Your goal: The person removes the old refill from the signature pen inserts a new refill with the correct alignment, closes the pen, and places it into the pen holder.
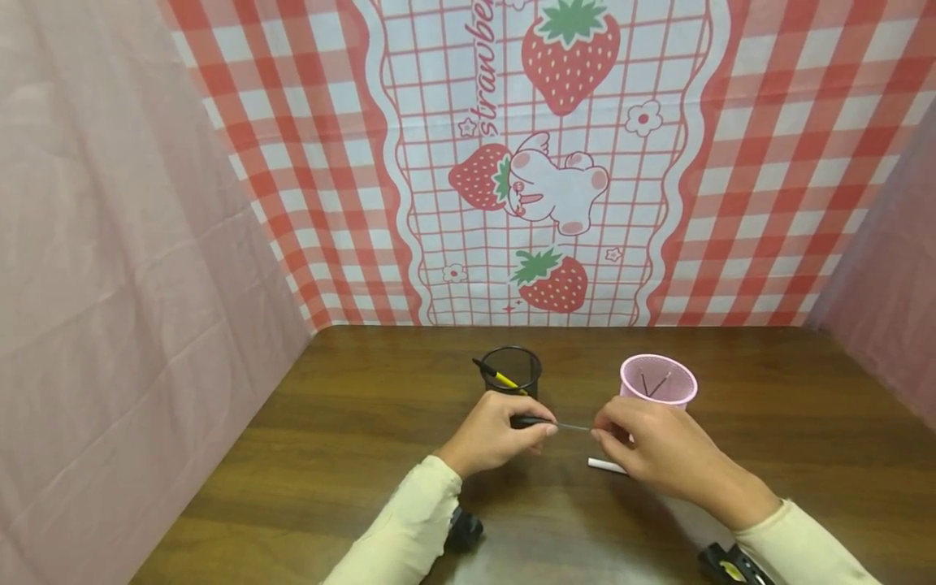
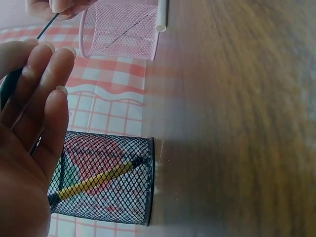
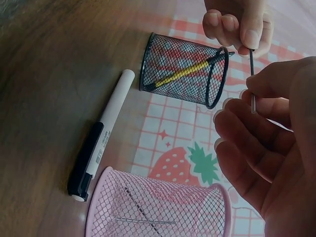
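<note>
My left hand pinches the black handle of a thin-shafted tool that looks like a slim screwdriver. At the shaft's other end, my right hand pinches it between thumb and forefinger. In the right wrist view, a pale tip pokes out past the right fingertips. Both hands hold the tool above the table. Behind the left hand stands a black mesh pen cup with a yellow-and-black pen leaning inside. A pink mesh cup, partly hidden by the right hand in the head view, contains two thin sticks.
A white pen-like stick with a black clip part lies on the wooden table below the right hand. Behind the table hangs a strawberry-print cloth. Pink fabric borders the left side.
</note>
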The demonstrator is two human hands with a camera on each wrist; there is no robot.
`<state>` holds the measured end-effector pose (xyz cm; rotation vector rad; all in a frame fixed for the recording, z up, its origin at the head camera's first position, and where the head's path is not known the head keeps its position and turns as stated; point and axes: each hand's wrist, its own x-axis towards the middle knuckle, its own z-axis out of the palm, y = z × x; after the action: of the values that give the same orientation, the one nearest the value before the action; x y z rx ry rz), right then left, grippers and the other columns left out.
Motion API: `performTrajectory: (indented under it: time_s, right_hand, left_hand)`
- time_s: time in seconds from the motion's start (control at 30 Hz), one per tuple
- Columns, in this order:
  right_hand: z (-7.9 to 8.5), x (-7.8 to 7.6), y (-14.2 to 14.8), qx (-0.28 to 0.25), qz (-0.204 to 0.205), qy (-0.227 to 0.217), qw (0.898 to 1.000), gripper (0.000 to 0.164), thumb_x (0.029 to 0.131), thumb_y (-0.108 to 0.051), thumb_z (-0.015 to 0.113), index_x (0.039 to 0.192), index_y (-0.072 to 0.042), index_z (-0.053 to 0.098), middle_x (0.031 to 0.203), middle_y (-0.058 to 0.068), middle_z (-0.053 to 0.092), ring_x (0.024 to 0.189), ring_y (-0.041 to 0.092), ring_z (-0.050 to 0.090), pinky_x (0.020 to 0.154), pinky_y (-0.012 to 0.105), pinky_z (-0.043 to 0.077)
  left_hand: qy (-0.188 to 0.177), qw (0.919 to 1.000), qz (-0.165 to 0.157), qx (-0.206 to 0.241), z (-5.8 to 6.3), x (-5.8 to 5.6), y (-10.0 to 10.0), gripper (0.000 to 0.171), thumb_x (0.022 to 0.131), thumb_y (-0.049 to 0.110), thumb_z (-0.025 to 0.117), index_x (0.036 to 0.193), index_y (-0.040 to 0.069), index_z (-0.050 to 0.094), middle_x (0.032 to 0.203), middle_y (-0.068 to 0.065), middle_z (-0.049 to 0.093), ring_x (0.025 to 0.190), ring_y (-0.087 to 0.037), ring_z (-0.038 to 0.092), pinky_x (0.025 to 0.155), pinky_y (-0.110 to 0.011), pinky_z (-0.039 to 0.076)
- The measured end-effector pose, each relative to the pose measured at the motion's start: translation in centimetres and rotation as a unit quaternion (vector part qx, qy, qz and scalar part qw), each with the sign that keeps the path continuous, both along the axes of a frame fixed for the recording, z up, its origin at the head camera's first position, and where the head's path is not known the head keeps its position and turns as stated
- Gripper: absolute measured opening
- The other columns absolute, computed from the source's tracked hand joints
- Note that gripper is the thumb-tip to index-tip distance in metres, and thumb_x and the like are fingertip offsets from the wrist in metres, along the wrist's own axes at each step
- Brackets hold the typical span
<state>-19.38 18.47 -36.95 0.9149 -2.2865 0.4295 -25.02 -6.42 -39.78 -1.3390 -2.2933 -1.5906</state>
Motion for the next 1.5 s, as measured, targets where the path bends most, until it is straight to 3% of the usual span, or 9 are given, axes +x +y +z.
performTrajectory:
  time_s: [0.3,0.57,0.73,1.0,1.23,1.5]
  right_hand:
    - [0.1,0.1,0.2,-0.007,-0.001,-0.011,1.0,0.02,0.078,-0.013,0.078,0.082,-0.028,0.064,0.075,-0.025,0.051,0.063,-0.003,0.05,0.054,0.018,0.042]
    - [0.3,0.1,0.3,-0.009,0.003,-0.009,1.0,0.021,0.077,-0.012,0.078,0.082,-0.028,0.064,0.075,-0.025,0.052,0.065,-0.007,0.049,0.054,0.018,0.043]
    - [0.3,0.1,0.4,-0.006,0.002,-0.012,1.0,0.021,0.077,-0.012,0.078,0.081,-0.027,0.064,0.075,-0.025,0.052,0.065,-0.005,0.05,0.055,0.019,0.044]
    - [0.7,0.0,0.4,0.001,0.003,-0.02,1.0,0.022,0.078,-0.012,0.078,0.081,-0.029,0.063,0.075,-0.026,0.051,0.065,-0.005,0.049,0.054,0.019,0.043]
    - [0.6,0.0,0.6,-0.001,0.003,-0.024,1.0,0.023,0.077,-0.011,0.079,0.081,-0.029,0.063,0.074,-0.027,0.05,0.064,-0.005,0.05,0.054,0.018,0.043]
    - [0.7,0.0,0.6,-0.003,-0.001,-0.033,0.999,0.024,0.079,-0.012,0.079,0.082,-0.03,0.063,0.074,-0.027,0.05,0.064,-0.004,0.05,0.054,0.02,0.043]
  left_hand:
    - [-0.006,0.9999,0.008,0.004,-0.1,0.0,-0.1,0.011,0.094,0.013,0.073,0.099,0.004,0.075,0.081,-0.008,0.073,0.061,-0.012,0.07,0.058,-0.026,0.059]
    - [-0.022,0.9997,0.011,0.01,0.0,0.0,-0.1,0.008,0.094,0.012,0.072,0.099,0.007,0.076,0.081,-0.013,0.072,0.061,-0.011,0.07,0.059,-0.027,0.059]
    - [-0.035,0.9992,0.016,0.009,0.2,0.0,-0.2,0.007,0.093,0.009,0.072,0.099,0.007,0.076,0.083,-0.01,0.072,0.061,-0.012,0.069,0.059,-0.027,0.058]
    - [-0.033,0.999,0.031,0.002,1.9,1.3,-0.2,0.008,0.092,-0.001,0.07,0.098,-0.004,0.074,0.081,-0.016,0.071,0.06,-0.021,0.069,0.059,-0.024,0.057]
    - [-0.035,0.9991,0.025,0.007,0.2,0.0,-0.2,0.008,0.093,0.006,0.071,0.099,0.006,0.076,0.082,-0.006,0.071,0.061,-0.01,0.068,0.059,-0.026,0.058]
    - [-0.031,0.9993,0.016,0.012,0.2,-0.2,-0.4,0.007,0.094,0.011,0.071,0.099,0.009,0.076,0.083,-0.002,0.071,0.062,-0.01,0.069,0.059,-0.029,0.059]
